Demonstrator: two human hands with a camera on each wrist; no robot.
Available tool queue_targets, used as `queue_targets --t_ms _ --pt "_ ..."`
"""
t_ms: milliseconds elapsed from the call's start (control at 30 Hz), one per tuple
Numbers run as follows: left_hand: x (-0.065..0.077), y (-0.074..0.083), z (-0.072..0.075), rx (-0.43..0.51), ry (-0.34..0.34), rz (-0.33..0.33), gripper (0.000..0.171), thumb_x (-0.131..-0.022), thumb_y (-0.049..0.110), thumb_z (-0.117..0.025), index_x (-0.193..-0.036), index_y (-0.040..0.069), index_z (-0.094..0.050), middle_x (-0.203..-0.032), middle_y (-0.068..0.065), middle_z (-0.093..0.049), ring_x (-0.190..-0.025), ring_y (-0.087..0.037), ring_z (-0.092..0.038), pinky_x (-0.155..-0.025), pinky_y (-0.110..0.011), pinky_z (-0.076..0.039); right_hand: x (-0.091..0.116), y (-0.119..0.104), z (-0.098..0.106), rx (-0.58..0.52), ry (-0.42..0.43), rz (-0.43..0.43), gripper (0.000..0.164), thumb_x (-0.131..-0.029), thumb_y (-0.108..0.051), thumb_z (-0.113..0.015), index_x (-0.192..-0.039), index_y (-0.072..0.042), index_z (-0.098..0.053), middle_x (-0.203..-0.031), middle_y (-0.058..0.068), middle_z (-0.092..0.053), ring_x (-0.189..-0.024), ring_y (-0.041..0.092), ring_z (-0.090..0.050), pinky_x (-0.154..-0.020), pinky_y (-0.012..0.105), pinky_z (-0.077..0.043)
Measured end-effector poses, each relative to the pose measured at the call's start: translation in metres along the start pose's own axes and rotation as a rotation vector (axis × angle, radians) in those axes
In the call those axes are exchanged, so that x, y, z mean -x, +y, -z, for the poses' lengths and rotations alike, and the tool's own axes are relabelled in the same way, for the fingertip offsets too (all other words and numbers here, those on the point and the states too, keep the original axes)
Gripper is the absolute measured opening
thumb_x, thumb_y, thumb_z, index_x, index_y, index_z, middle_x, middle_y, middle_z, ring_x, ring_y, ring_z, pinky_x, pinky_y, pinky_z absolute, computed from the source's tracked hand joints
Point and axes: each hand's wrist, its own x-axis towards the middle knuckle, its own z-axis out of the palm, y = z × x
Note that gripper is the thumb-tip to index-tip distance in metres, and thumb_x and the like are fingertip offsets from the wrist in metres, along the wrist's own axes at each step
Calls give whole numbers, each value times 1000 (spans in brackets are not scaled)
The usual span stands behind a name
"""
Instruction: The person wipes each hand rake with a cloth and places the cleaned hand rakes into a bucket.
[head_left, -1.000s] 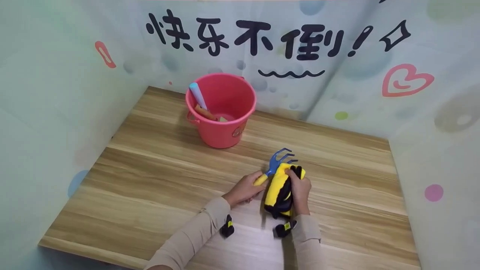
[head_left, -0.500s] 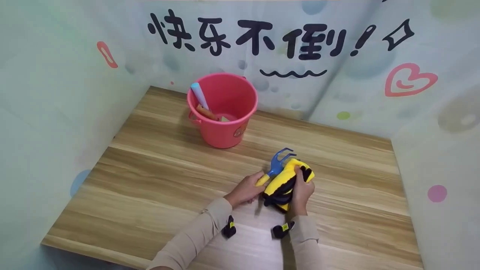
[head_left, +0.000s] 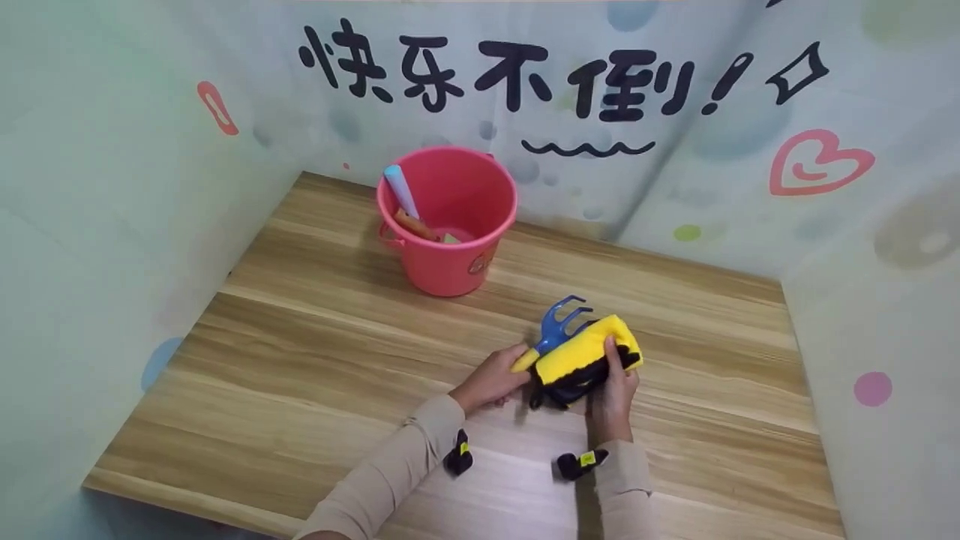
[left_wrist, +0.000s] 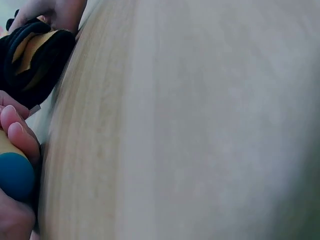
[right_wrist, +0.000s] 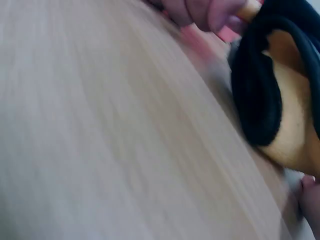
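My left hand [head_left: 491, 381] grips the yellow handle of a small hand rake [head_left: 555, 331], whose blue tines point away from me. In the left wrist view the handle's blue end [left_wrist: 16, 176] shows between the curled fingers. A folded yellow cloth with black edging [head_left: 581, 352] is held in my right hand [head_left: 621, 394], thumb over its top. It lies against the rake's head and covers part of the tines. The right wrist view shows the cloth's rolled black edge [right_wrist: 257, 95] and its layers from the side. Fingers beneath the cloth are mostly hidden.
A pink bucket [head_left: 444, 266] stands at the back of the wooden table [head_left: 315, 360], holding a light blue-and-lilac stick [head_left: 403, 191] and a brown piece [head_left: 414, 225]. Printed fabric walls [head_left: 97, 225] enclose the table at the back and both sides.
My right hand has moved a little right and turned the cloth from nearly upright to slanting, wiping or sliding it along the rake's head. The left hand and rake have stayed nearly still.
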Motion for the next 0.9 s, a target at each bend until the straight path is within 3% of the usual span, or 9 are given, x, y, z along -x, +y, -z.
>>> queue_targets --t_ms 100,200,300,433,667,900 --pt "-1 0 -1 11 -2 -2 12 -87 20 -56 -94 14 -48 -57 0 -45 -36 -10 -40 -29 -21 -34 1 -3 0 84 -60 -38 29 -78 -20 -71 -103 -11 -58 -86 -2 -65 -79 10 -62 -75 23 -52" --pt "-2 0 -2 25 -5 0 17 -88 24 -56 -95 11 -48 -55 0 -47 -36 -10 -40 -30 -21 -34 2 -5 -1 263 -155 -63 20 -78 -12 -70 -94 -11 -60 -77 -3 -64 -72 9 -61 -70 22 -51" --pt "-2 1 -3 23 -4 5 12 -88 18 -54 -94 11 -47 -53 0 -47 -36 -10 -40 -29 -21 -34 3 -8 -2 431 -250 -111 20 -76 -11 -71 -93 -9 -60 -75 -2 -64 -69 10 -60 -68 23 -51" --pt "-3 0 -4 -4 -8 3 10 -85 12 -52 -93 14 -46 -53 0 -47 -36 -10 -39 -29 -22 -34 3 -9 -2 548 -309 -168 26 -76 -15 -72 -96 -6 -57 -76 1 -64 -68 12 -61 -65 25 -52" --pt "-3 -1 -6 -90 1 -41 17 -83 12 -52 -98 19 -48 -56 0 -50 -37 -9 -42 -30 -21 -36 3 -5 -8 647 -319 -159 43 -74 -26 -75 -104 -3 -55 -83 3 -64 -74 13 -63 -69 27 -54" --pt "0 1 -3 -151 20 -65 27 -83 10 -53 -108 19 -50 -61 0 -54 -38 -9 -45 -31 -23 -39 3 -6 -16 709 -237 -178 50 -71 -38 -75 -103 -4 -56 -82 3 -63 -72 13 -62 -66 26 -53"
